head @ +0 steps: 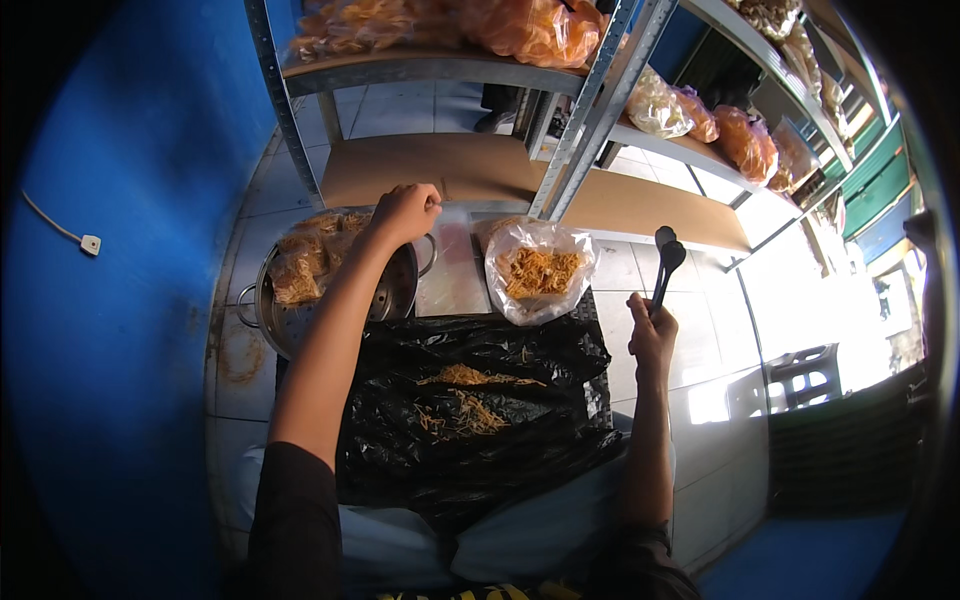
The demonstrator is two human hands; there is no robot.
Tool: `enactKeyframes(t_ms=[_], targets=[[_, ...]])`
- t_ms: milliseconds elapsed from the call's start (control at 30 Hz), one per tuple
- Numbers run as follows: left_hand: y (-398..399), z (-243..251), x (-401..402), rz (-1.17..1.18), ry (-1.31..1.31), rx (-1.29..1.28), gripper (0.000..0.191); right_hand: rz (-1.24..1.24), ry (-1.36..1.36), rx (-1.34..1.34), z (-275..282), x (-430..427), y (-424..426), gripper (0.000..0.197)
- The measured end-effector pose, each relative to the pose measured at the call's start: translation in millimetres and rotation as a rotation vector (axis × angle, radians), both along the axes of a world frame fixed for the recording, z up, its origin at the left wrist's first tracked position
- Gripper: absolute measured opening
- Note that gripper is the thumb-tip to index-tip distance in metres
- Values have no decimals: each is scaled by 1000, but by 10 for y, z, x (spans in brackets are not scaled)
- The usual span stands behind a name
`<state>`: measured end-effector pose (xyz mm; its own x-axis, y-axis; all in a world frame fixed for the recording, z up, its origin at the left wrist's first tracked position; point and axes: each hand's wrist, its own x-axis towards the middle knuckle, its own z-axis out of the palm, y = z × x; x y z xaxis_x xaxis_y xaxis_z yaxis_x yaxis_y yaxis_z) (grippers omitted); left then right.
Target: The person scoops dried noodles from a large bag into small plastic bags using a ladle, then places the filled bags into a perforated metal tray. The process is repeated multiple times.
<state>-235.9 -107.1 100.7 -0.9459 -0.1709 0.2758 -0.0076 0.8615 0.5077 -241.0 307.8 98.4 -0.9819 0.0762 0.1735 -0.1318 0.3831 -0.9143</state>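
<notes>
My right hand (652,330) grips dark plastic tongs (666,266), raised to the right of an opened clear bag of orange-brown fried strips (541,274). Above the stack of clear plastic bags (450,274) is my left hand (409,212), its fingers curled; whether they pinch anything cannot be told. Left of that stack, a perforated metal steamer pot (394,289) with two handles carries several small packed bags of strips (296,277). My left forearm hides part of the pot. A black plastic sheet (495,345) lies before me with loose strips (472,412) scattered on it.
Metal shelving (442,71) with large bags of orange snacks (525,30) stands ahead. More filled bags (746,142) line the shelf at right. A blue wall (135,300) with a hanging cable plug (91,244) is at left. Beyond the shelf a person's foot (495,120) shows.
</notes>
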Motion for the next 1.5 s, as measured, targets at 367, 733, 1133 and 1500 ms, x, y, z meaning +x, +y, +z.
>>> enactKeyframes(t_ms=[367, 733, 1133, 1500], targets=[[53, -287, -350, 123, -86, -194, 27, -32, -39, 1, -114, -120, 119, 32], [-6, -28, -284, -114, -37, 73, 18, -26, 15, 14, -152, -158, 139, 38], [9, 497, -64, -265, -48, 225, 14, -12, -10, 15, -181, -132, 67, 35], [19, 1426, 429, -275, 177, 84, 8, -12, -25, 39, -233, -139, 33, 36]])
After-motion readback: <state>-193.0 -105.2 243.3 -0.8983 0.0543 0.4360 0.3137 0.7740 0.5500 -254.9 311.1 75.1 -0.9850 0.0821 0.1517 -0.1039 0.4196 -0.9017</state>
